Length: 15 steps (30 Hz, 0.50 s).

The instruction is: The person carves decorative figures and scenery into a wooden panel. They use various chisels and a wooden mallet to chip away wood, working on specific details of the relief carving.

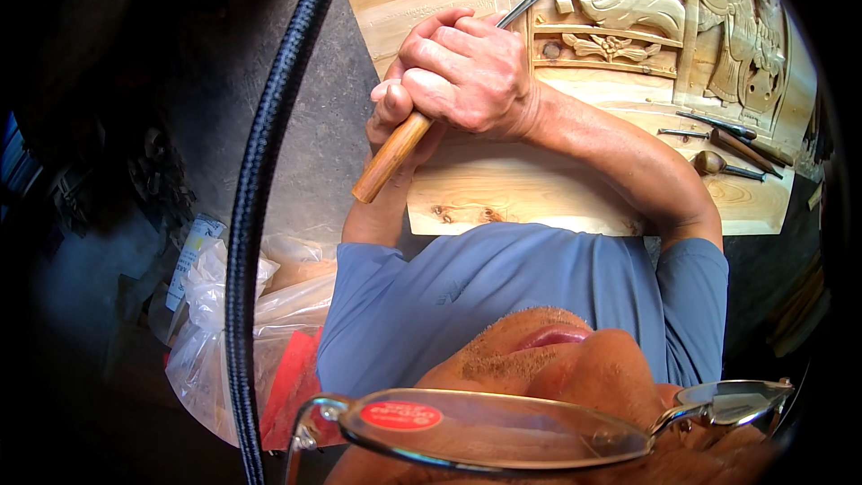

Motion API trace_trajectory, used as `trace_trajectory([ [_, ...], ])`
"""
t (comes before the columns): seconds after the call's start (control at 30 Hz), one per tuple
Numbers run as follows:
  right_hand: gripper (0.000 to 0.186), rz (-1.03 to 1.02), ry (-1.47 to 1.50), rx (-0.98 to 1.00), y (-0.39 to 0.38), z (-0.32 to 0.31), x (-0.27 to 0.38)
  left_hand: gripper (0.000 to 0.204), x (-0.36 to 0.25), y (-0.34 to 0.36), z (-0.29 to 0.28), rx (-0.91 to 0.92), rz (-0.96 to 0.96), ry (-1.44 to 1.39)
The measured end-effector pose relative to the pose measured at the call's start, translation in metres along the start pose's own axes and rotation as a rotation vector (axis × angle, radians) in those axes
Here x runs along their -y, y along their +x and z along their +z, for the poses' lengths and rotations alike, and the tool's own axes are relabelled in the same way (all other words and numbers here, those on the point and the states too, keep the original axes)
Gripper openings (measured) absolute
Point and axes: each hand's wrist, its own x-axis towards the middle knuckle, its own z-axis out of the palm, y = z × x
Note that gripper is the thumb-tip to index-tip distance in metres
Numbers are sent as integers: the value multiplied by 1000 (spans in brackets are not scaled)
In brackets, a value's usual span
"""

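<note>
A carving chisel [388, 162] with a smooth wooden handle and a narrow metal blade slants across the upper middle. Its tip meets the pale wooden panel [557, 171] beside the carved relief [628, 13]. My right hand [471, 72] is closed over the chisel, fingers wrapped around its upper part. Under and beside it, my left hand [391, 106] also grips the tool and is partly covered. The handle's butt end sticks out below both hands. Carved figures, a rail and a flower stand out from the panel right of the blade.
More carving tools [741, 145] with dark and round wooden handles lie on the panel's right side. A black braided cable [260, 153] hangs across the left. Beyond the panel's left edge is grey floor [305, 126], with a clear plastic bag [211, 341] near me.
</note>
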Motion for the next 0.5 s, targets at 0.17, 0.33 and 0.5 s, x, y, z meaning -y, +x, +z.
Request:
trace_trajectory([
  [0.17,28,3,-5,8,0,-1,0,125,10,-1,-6,27,50,-213],
  [0.33,26,1,-11,12,0,-3,-2,125,11,-1,-2,-57,25,-135],
  [0.5,25,9,4,-11,0,-2,-4,125,19,1,-16,60,56,-320],
])
